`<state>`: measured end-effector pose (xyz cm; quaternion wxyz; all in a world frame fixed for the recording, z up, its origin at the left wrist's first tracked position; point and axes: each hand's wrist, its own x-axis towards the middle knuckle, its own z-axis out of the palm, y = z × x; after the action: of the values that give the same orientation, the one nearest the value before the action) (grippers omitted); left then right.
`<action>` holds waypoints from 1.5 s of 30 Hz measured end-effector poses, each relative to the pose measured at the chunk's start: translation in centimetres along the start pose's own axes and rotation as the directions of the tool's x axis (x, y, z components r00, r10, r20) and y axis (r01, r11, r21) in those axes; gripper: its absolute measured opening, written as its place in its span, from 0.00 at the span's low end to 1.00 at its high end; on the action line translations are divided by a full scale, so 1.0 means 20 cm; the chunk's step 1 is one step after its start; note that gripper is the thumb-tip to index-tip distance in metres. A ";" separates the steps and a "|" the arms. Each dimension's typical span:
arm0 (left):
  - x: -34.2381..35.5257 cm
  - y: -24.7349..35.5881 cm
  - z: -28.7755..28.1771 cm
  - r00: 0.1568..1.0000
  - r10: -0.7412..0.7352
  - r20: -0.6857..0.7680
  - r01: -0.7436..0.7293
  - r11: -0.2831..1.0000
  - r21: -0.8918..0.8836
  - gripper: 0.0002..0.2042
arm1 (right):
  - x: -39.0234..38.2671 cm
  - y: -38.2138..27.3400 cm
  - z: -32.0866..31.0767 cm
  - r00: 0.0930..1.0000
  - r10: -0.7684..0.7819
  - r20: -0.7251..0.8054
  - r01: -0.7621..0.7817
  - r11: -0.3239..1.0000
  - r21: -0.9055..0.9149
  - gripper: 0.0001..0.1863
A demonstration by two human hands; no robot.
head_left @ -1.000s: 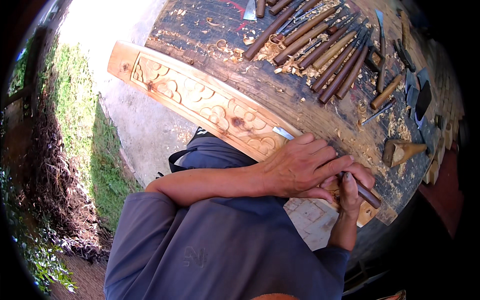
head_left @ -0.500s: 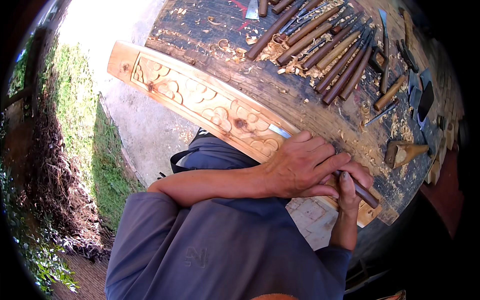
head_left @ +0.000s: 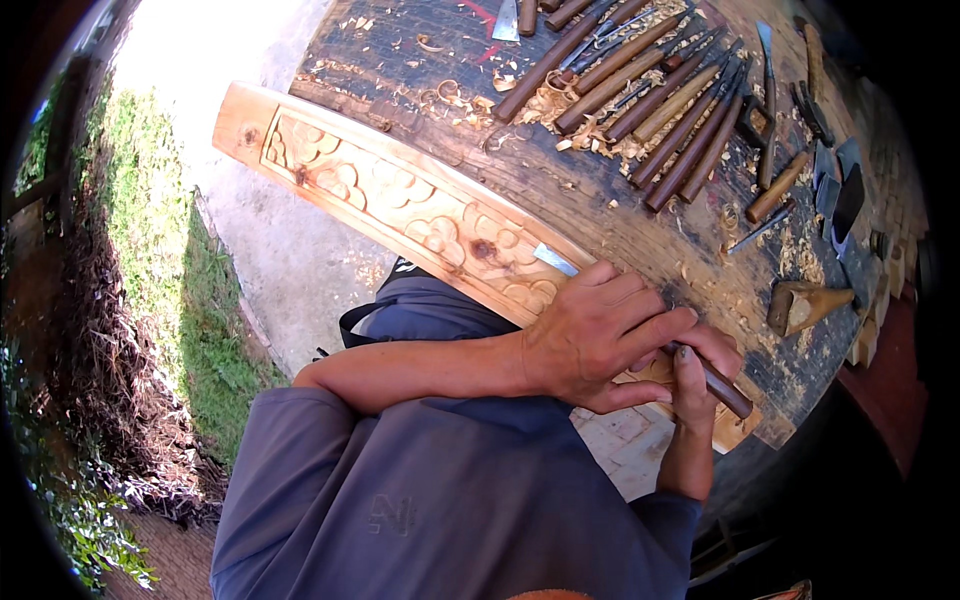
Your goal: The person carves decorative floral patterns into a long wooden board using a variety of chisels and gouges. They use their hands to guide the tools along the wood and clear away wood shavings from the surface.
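Observation:
A long wooden board with carved flower and cloud shapes slants across the view, over my lap and along the bench edge. On its carved face lies the flat steel blade of a chisel, pointing up and to the left. My left hand is closed over the front of the chisel, close behind the blade, and hides the shank. Behind it, my right hand wraps round the brown wooden handle, thumb up, with the handle's end sticking out. Dark knots show in the board's wood.
On the worn workbench several carving chisels lie in a row among wood shavings. A wooden mallet rests at the right, near sharpening stones. Grass and concrete paving lie to the left.
The chisel and both hands have shifted very slightly toward the upper left. The blade looks turned a little and catches more light. My left thumb is stretched out more.

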<state>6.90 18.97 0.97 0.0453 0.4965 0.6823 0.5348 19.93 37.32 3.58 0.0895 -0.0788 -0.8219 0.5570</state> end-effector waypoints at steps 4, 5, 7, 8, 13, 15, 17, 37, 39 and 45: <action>0.00 0.00 0.01 0.995 0.060 0.075 -0.054 0.996 -0.070 0.42 | -0.01 -0.06 -0.02 0.998 0.064 -0.020 -0.062 0.993 0.103 0.14; 0.00 0.00 0.01 0.995 0.064 0.075 -0.059 0.996 -0.069 0.43 | -0.02 -0.06 -0.02 0.996 0.080 -0.025 -0.077 0.989 0.124 0.14; 0.01 0.01 0.02 0.995 0.073 0.074 -0.068 0.996 -0.066 0.44 | -0.01 -0.08 -0.02 0.997 0.076 -0.027 -0.072 0.989 0.127 0.14; 0.01 0.01 0.01 0.994 0.069 0.080 -0.063 0.996 -0.066 0.44 | 0.00 -0.09 -0.02 0.997 0.073 -0.029 -0.069 0.989 0.129 0.14; 0.01 0.00 0.02 0.997 0.051 0.052 -0.049 0.997 -0.052 0.48 | -0.01 -0.05 -0.02 0.996 0.061 -0.058 -0.059 0.997 0.045 0.14; 0.01 0.00 0.03 0.998 0.046 0.035 -0.045 0.998 -0.034 0.49 | 0.00 -0.04 -0.02 0.998 0.025 -0.062 -0.024 1.000 0.014 0.13; 0.02 0.00 0.03 0.999 0.039 0.029 -0.038 0.999 -0.025 0.49 | -0.01 -0.02 -0.01 0.997 0.008 -0.078 -0.007 1.000 0.011 0.12; 0.03 0.00 0.00 0.999 0.038 -0.033 -0.040 0.997 -0.065 0.52 | 0.01 -0.04 0.00 0.997 0.041 -0.070 -0.042 0.999 -0.014 0.13; 0.03 0.00 0.00 0.998 0.038 -0.052 -0.042 0.997 -0.060 0.52 | 0.00 -0.03 0.00 0.997 0.032 -0.074 -0.036 0.998 -0.044 0.13; 0.03 0.00 0.00 0.997 0.027 -0.078 -0.031 0.998 -0.046 0.50 | 0.00 -0.02 0.02 0.997 0.035 -0.062 -0.037 0.999 -0.033 0.12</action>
<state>6.58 19.48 1.31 0.0227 0.4839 0.6635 0.5702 19.84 36.90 3.79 0.1035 -0.1121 -0.8266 0.5418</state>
